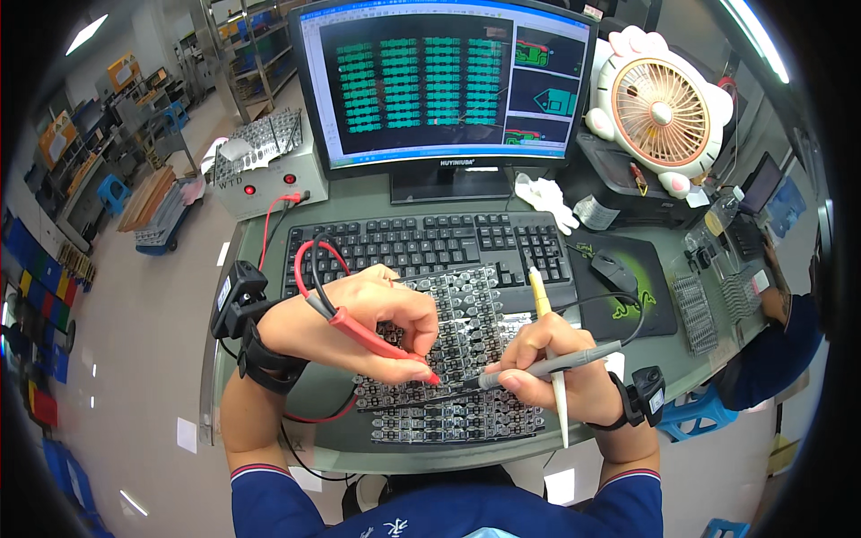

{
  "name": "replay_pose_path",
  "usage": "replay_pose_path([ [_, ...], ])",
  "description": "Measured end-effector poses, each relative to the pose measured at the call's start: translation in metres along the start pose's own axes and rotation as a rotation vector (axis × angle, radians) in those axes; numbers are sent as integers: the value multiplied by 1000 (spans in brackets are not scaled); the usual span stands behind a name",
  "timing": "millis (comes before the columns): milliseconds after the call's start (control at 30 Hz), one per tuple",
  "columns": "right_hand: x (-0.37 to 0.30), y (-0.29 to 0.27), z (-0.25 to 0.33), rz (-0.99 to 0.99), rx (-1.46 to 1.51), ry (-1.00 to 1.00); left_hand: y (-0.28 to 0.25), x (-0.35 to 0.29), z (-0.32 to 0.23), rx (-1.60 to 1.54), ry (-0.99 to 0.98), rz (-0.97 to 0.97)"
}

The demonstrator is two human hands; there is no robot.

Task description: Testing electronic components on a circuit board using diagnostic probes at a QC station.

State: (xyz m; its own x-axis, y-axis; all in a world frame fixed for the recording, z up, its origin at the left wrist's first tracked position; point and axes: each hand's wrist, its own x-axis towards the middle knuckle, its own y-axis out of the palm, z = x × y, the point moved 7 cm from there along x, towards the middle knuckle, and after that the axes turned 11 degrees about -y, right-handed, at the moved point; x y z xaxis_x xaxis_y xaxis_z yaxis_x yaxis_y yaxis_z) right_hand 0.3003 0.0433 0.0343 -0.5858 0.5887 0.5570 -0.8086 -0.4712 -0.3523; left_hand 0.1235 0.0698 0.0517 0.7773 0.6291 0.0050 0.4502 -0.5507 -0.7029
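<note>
My left hand [368,309] is closed around a red test probe [363,334], whose tip points down at a panel of small circuit boards [462,309]. In my right hand [578,386] a grey test probe [574,358] lies slanted, its dark tip close to the red one over the panel. The same hand also holds a slim yellow and white pen-like tool [561,412], its white end pointing down. Whether either tip touches the boards is too small to tell. A second board panel [457,425] lies nearer me at the table edge. Both wrists carry black strapped devices.
The upper panel overlaps a black keyboard [386,247]. Behind stands a monitor [421,161] with green board layouts. A mouse [613,272] rests on its mat at right, below a pink-white fan [659,112]. A test box [269,179] sits back left. Another person's arm [773,278] shows far right.
</note>
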Motion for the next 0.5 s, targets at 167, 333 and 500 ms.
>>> replay_pose_path([
  [167,-3,-2,-2,-40,13,30,1,1,2,-19,-17,12],
  [333,-4,-1,0,-39,3,-14,0,0,-4,-32,72,-39],
  [500,-7,1,-11,-96,81,32,0,2,11,-137,-54,49],
])
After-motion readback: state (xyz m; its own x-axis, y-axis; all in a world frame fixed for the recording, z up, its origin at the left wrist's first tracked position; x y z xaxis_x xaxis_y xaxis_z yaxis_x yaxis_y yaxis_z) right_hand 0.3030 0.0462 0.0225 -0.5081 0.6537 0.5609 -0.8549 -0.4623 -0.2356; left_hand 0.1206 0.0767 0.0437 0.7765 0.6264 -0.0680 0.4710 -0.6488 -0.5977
